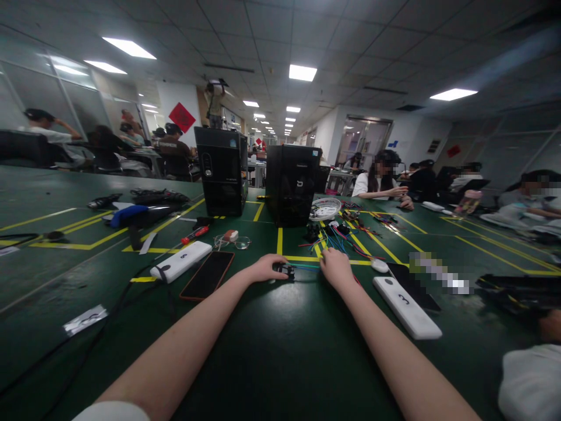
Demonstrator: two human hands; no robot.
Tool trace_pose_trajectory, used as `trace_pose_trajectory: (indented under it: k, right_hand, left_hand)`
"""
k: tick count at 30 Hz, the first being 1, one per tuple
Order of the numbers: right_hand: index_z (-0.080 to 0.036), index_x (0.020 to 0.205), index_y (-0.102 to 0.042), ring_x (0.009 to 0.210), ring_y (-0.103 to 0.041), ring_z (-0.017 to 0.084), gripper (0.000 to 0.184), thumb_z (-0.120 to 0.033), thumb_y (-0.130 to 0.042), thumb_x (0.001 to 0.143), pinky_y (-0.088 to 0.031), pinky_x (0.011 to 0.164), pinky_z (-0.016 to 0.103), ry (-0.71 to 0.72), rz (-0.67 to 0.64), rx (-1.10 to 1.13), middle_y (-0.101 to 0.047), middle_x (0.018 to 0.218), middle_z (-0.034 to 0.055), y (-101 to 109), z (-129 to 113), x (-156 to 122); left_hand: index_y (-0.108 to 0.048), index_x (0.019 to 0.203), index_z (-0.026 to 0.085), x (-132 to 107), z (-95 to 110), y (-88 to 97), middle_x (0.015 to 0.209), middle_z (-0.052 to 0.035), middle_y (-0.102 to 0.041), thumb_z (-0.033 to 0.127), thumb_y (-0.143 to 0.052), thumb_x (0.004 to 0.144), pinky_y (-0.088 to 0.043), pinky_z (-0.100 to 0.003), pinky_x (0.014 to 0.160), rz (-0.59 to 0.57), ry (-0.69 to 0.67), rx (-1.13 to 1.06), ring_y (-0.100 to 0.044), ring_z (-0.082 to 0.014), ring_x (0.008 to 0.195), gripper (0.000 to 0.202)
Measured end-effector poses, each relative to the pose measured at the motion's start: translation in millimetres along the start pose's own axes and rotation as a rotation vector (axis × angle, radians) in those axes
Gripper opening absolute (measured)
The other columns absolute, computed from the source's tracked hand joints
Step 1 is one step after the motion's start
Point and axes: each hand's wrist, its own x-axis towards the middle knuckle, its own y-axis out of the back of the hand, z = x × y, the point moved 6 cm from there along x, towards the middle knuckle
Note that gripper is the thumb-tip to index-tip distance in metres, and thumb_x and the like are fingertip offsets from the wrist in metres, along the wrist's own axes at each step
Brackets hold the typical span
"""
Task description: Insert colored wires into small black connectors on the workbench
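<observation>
My left hand (266,269) pinches a small black plastic part, like a connector socket (287,271), low over the green table. Thin green and blue wires (307,266) run from this part to the right. They pass under the curled fingers of my right hand (336,269), which is closed around them, its fingertips partly hidden. A bit of red wire shows beside that palm. Just beyond lies a tangle of coloured wires (336,230) with black parts among them.
Two black computer towers (220,175) (293,184) stand ahead, with a white basket (326,208) beside them. Left are a phone (207,275), a white power bank (182,261), glasses (242,241) and a red screwdriver (194,235). Another white power bank (407,307) lies right. A person sits across the table.
</observation>
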Motion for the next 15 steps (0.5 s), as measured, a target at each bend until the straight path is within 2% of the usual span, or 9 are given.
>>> trace_pose_trajectory:
  k: [2, 4, 6, 15]
  right_hand:
    - [-0.016, 0.098, -0.058, 0.094, -0.052, 0.02, 0.022, -0.026, -0.043, 0.087, -0.037, 0.08, 0.031, 0.189, 0.078, 0.106, -0.057, 0.098, 0.0096, 8, -33, -5]
    - [-0.018, 0.099, -0.058, 0.095, -0.05, 0.019, 0.02, -0.027, -0.048, 0.085, -0.035, 0.082, 0.031, 0.351, 0.094, 0.164, -0.057, 0.099, 0.0077, 9, -60, -12]
    - [-0.018, 0.096, -0.058, 0.092, -0.049, 0.019, 0.016, -0.022, -0.049, 0.084, -0.035, 0.08, 0.031, 0.419, 0.079, 0.147, -0.057, 0.094, 0.0068, 5, -77, -17]
    - [-0.015, 0.092, -0.057, 0.087, -0.048, 0.018, 0.018, -0.013, -0.04, 0.087, -0.037, 0.079, 0.028, 0.429, 0.065, 0.137, -0.056, 0.093, 0.0078, -12, -82, -20]
  left_hand:
    - [-0.064, 0.102, 0.017, 1, -2, -1.1, 0.108, -0.0078, -0.062, 0.039, -0.07, 0.067, -0.04, -0.033, 0.09, 0.012, -0.004, 0.01, -0.055, -0.0229, 0.101, 0.042]
    - [-0.064, 0.101, 0.016, 1, -4, -2.6, 0.107, -0.0078, -0.063, 0.039, -0.07, 0.066, -0.039, -0.033, 0.091, 0.013, -0.018, 0.018, -0.056, -0.0229, 0.101, 0.042]
    - [-0.064, 0.101, 0.016, 2, -3, -3.7, 0.107, -0.0078, -0.063, 0.038, -0.07, 0.066, -0.039, -0.032, 0.091, 0.008, -0.049, 0.015, -0.056, -0.0224, 0.1, 0.042]
    - [-0.063, 0.102, 0.016, 3, -2, -2.3, 0.108, -0.008, -0.063, 0.039, -0.07, 0.067, -0.039, -0.032, 0.091, -0.014, -0.046, 0.007, -0.056, -0.0222, 0.101, 0.042]
